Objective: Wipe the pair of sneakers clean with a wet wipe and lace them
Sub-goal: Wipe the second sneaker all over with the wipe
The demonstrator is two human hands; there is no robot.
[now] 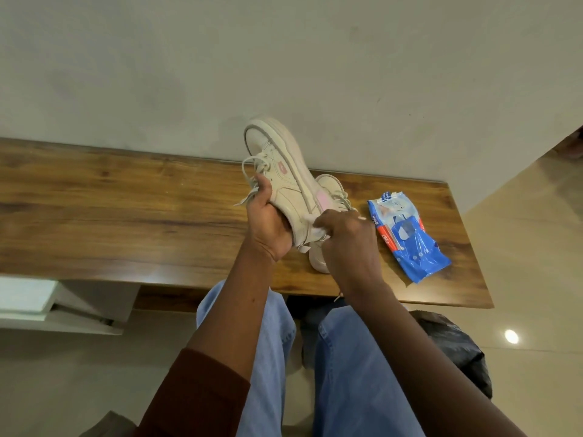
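Your left hand (268, 222) grips the raised sneaker (280, 171) at the collar, above the table (126, 200); right hand (350, 238) pinches the wet wipe (317, 227) against its heel; light, stiff sole, soft upper; hold the collar; laces dangle.

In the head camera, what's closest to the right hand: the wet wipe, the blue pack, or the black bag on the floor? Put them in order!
1. The wet wipe: pinched in the right hand, against the lifted sneaker's heel.
2. The blue pack: on the table, just right of the hand.
3. The black bag: down on the floor, right side, farthest.
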